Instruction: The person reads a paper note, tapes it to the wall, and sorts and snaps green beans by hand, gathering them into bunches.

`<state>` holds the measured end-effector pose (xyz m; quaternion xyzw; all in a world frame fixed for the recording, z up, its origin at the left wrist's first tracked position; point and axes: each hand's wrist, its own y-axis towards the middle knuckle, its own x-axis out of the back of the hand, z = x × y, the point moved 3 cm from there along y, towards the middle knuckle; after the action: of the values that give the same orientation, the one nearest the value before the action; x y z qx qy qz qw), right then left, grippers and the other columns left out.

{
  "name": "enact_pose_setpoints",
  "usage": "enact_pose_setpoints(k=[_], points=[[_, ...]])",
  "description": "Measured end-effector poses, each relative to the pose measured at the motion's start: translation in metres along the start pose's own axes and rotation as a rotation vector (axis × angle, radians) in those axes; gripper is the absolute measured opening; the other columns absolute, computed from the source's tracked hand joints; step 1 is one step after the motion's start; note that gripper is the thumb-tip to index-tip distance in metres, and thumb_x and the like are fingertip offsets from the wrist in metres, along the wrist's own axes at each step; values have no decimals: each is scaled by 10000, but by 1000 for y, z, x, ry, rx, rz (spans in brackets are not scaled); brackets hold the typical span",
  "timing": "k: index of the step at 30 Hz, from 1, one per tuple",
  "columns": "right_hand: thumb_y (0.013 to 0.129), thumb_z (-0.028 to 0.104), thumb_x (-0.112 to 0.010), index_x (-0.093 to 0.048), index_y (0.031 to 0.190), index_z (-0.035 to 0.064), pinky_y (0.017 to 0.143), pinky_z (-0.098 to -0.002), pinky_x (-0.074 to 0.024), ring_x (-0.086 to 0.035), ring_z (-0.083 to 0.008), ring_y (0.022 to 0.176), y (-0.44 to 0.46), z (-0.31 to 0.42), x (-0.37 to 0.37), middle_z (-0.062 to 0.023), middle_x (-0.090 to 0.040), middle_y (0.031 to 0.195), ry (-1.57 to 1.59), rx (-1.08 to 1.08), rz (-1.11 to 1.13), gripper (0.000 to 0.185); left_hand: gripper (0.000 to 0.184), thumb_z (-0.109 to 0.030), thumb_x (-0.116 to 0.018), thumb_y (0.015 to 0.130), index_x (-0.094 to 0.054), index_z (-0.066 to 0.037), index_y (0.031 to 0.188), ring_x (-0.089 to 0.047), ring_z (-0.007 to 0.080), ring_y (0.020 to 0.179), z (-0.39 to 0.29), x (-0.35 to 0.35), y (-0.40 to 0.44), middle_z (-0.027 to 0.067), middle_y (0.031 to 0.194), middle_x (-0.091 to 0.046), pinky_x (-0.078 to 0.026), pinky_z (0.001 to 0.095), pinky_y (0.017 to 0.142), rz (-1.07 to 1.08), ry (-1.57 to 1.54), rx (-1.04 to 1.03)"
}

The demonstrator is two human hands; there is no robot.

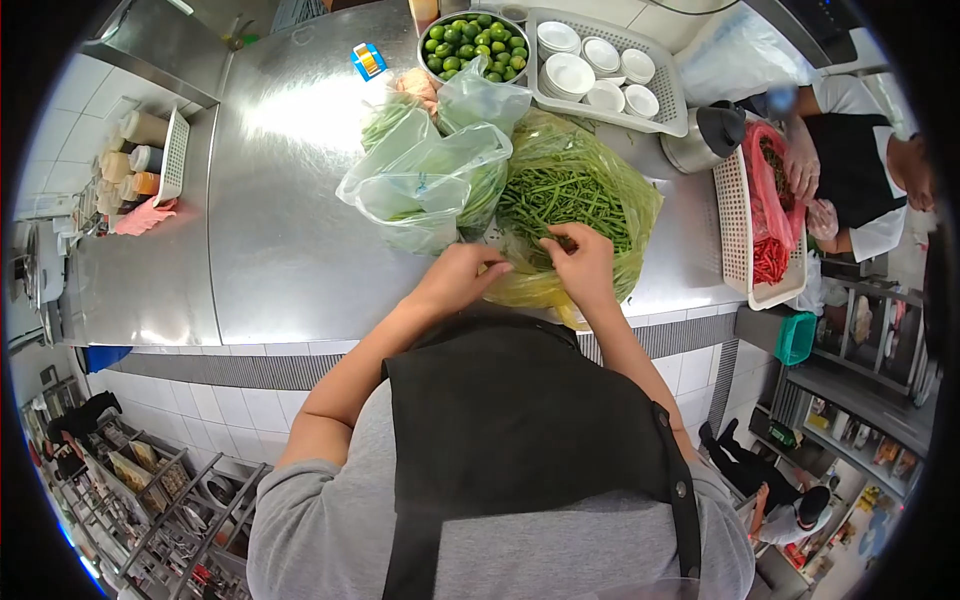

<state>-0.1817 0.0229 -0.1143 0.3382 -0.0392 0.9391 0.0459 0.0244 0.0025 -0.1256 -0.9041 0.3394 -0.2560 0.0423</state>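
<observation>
A yellow-tinted plastic bag lies wide open on the steel counter, full of cut green beans. Over its near part, my right hand has thumb and fingers pinched together on green beans. My left hand is at the bag's near left edge, its fingers curled in toward the thumb; whatever they hold is too small to make out. Just beyond the left hand stands a clear plastic bag with green vegetables inside, partly hidden by its folds. Another clear bag sits behind it.
At the back are a bowl of limes and a white basket of small bowls. A steel jug stands right, beside a crate with red chilies. A co-worker's gloved hands are at that crate.
</observation>
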Motion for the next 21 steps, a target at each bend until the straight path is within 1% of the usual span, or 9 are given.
enact_pose_setpoints(k=[2,3,5,9,11,12,16,18,21], points=[[811,40,-753,-719,978,-23,653,-285,-520,-660,-180,686,-1,-4,7,-114,-684,854,249,-53,-50,182,205,-198,-711,927,-747,-13,1006,-609,207,637,-9,4,9,142,729,-641,-465,350,596,-198,-27,-133],[818,42,-759,-721,990,-9,639,-268,-502,-635,-143,684,-1,-2,8,-85,-669,844,333,-17,-71,184,205,-198,-711,927,-747,-13,1006,-609,207,637,-16,5,12,142,729,-641,-465,350,596,-203,-29,-134],[808,36,-763,-719,985,-5,632,-269,-495,-624,-145,678,-2,8,11,-83,-664,841,326,20,-57,187,183,-121,-747,892,-758,-37,1053,-574,134,658,-30,8,19,70,799,-613,-448,292,590,-260,-149,-71],[841,-24,-739,-691,1001,-24,576,-230,-494,-628,-95,662,-1,25,7,-53,-642,871,219,171,15,167,192,-86,-783,844,-770,-63,1033,-540,109,607,-37,4,34,47,835,-613,-458,257,583,-385,-298,-280],[810,1,-752,-699,965,-7,598,-253,-486,-609,-131,656,1,34,10,-63,-640,842,197,131,16,165,152,-57,-762,863,-754,-33,1013,-547,72,633,-37,5,37,41,901,-646,-444,238,566,-457,-398,-378],[779,26,-764,-706,930,11,620,-275,-479,-589,-166,651,2,36,11,-74,-637,813,178,86,16,163,152,-57,-762,863,-754,-33,1013,-547,72,633,-39,6,36,41,901,-646,-444,238,566,-459,-397,-376],[784,27,-756,-710,953,14,617,-280,-477,-577,-152,645,6,6,10,-69,-637,816,117,55,86,176,54,-8,-699,907,-726,14,948,-551,45,684,-59,31,18,61,988,-680,-452,205,593,-542,-649,-339],[820,22,-736,-709,987,4,635,-265,-506,-614,-124,677,7,-6,13,-57,-668,828,219,-26,91,170,60,22,-664,924,-722,18,936,-559,48,714,-60,40,12,81,1057,-692,-468,197,617,-572,-661,-328],[873,28,-714,-705,1019,-15,669,-250,-545,-655,-109,726,14,-14,18,-55,-697,845,516,-148,88,152,67,-33,-693,921,-707,32,936,-579,65,682,-58,47,12,65,924,-691,-479,233,602,-576,-478,-364]])
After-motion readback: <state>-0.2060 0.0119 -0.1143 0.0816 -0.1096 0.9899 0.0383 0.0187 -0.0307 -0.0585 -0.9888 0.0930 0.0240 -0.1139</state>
